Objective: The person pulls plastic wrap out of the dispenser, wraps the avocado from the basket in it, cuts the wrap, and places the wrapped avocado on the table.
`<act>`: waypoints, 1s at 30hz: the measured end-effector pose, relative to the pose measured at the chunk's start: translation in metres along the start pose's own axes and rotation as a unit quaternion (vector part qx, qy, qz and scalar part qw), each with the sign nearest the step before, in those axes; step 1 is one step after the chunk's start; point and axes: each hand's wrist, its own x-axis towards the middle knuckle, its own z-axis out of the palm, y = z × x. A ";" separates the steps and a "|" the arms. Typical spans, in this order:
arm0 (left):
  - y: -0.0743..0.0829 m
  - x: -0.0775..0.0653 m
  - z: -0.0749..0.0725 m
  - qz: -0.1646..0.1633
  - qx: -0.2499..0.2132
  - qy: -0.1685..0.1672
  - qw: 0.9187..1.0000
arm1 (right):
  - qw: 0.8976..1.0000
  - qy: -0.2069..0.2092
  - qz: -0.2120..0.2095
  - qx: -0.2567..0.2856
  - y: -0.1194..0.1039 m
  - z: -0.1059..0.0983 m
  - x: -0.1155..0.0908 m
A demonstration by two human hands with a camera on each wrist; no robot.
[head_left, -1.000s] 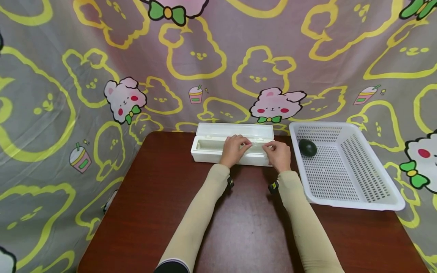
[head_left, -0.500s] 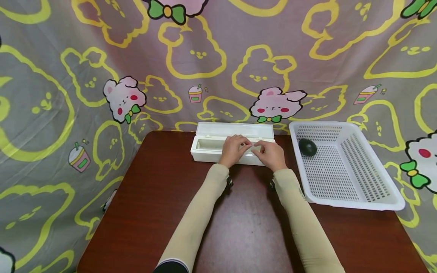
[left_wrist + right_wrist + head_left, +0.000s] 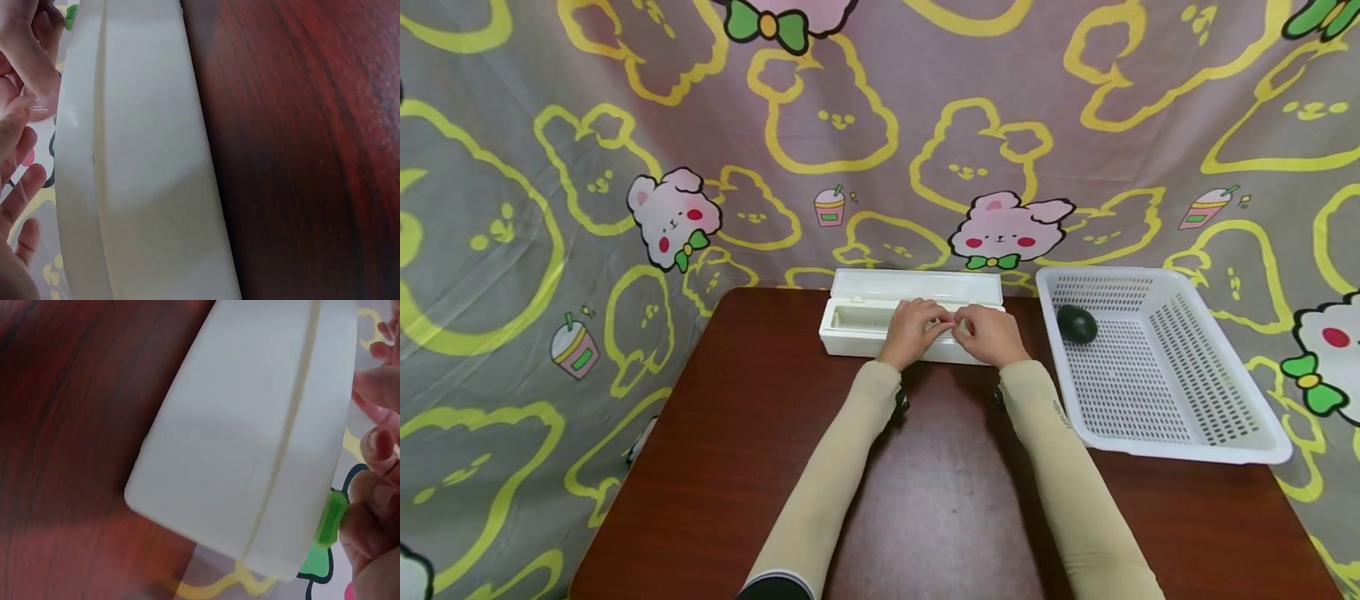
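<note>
A long white cling film dispenser (image 3: 865, 342) lies at the back of the table, its lid (image 3: 917, 285) raised. Over its right half, my left hand (image 3: 912, 332) and right hand (image 3: 992, 335) meet with thumbs and fingertips almost touching. Between the fingertips in the left wrist view shows a bit of clear cling film (image 3: 39, 106), which both hands pinch. The other left fingers (image 3: 22, 200) are spread behind the film. In the right wrist view a small green piece (image 3: 331, 519) sits at the dispenser's edge, beside the curled right fingers (image 3: 369, 490).
To the right stands a white perforated plastic basket (image 3: 1150, 446) with a dark green, avocado-like fruit (image 3: 1077, 324) in its back left corner. A patterned curtain (image 3: 865, 125) hangs close behind the dark red-brown table (image 3: 760, 433).
My right hand has moved left along the dispenser until its fingertips met those of my left hand. The left hand, dispenser and basket have hardly moved.
</note>
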 end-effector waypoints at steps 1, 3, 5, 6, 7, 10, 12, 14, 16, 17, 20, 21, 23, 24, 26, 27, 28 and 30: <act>0.000 0.000 0.000 0.001 0.001 0.000 1.000 | 1.000 0.001 0.002 -0.006 0.001 0.000 0.000; 0.000 0.000 -0.001 0.002 0.002 0.001 1.000 | 1.000 0.006 0.008 -0.018 0.003 -0.002 -0.001; 0.001 0.000 -0.001 0.001 0.001 0.003 1.000 | 0.999 0.017 0.014 -0.032 0.005 -0.002 -0.003; 0.001 0.000 -0.001 0.001 0.000 0.004 1.000 | 0.999 0.023 0.016 -0.039 0.006 -0.002 -0.004; 0.001 0.000 -0.001 0.000 -0.001 0.004 1.000 | 0.998 0.028 0.018 -0.045 0.007 -0.002 -0.004; 0.001 0.001 -0.001 -0.003 -0.003 0.007 1.000 | 0.997 0.041 0.018 -0.056 0.010 -0.001 -0.006; 0.001 0.001 0.000 -0.005 0.000 0.009 1.000 | 0.997 0.047 0.016 -0.062 0.011 0.000 -0.007; 0.001 0.001 0.001 -0.009 0.000 0.010 1.000 | 0.996 0.054 0.016 -0.063 0.013 0.000 -0.008; 0.001 0.002 0.002 -0.013 0.001 0.010 1.000 | 0.996 0.064 0.020 -0.062 0.014 0.000 -0.008; 0.001 0.002 0.003 -0.015 -0.001 0.011 1.000 | 0.996 0.070 0.023 -0.058 0.014 0.000 -0.009; 0.001 0.004 0.003 -0.021 -0.008 0.016 1.000 | 0.995 0.082 0.031 -0.039 0.014 -0.003 -0.009; 0.001 0.004 0.003 -0.022 -0.010 0.018 1.000 | 0.996 0.080 0.030 -0.032 0.014 -0.004 -0.009; 0.001 0.005 0.002 -0.023 -0.016 0.021 0.999 | 0.997 0.064 0.021 -0.022 0.013 -0.005 -0.008; 0.001 0.005 0.002 -0.024 -0.018 0.022 0.999 | 0.998 0.051 0.015 -0.018 0.012 -0.005 -0.008; 0.001 0.006 0.001 -0.022 -0.024 0.024 0.999 | 0.999 0.031 -0.002 -0.013 0.012 -0.002 -0.006; 0.001 0.006 0.001 -0.021 -0.027 0.022 0.999 | 1.000 0.022 -0.010 -0.008 0.012 0.001 -0.005; 0.002 0.006 0.001 -0.021 -0.030 0.019 0.999 | 1.000 0.016 -0.016 -0.002 0.012 0.003 -0.004; 0.003 0.007 0.002 -0.020 -0.036 0.012 0.999 | 1.000 0.012 -0.023 0.013 0.012 0.005 -0.003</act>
